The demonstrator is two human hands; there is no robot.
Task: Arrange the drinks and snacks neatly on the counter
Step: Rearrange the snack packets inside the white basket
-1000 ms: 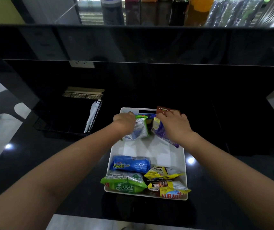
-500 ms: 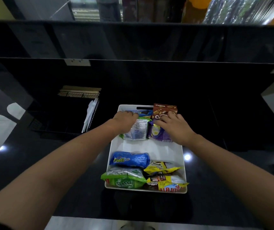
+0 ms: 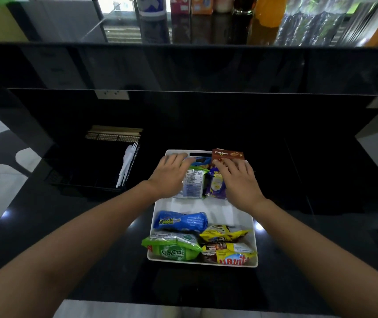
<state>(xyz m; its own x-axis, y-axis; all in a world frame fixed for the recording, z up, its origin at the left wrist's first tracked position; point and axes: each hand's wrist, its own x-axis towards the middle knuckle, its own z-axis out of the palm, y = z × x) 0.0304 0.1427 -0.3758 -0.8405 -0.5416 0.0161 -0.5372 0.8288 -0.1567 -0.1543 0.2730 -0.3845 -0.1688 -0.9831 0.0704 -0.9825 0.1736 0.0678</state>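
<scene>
Currently: packing snacks at white tray far end. Left hand fingers flat on white packet; right hand fingers spread over purple packet, tips touching brown box. Nothing gripped. Next, likely: square row beneath fingers.

white tray, brown box, black counter

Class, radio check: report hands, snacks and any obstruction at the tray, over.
Left hand flat on white packet, right hand on purple packet. Brown box upright at white tray far end. Nothing in the way.
</scene>
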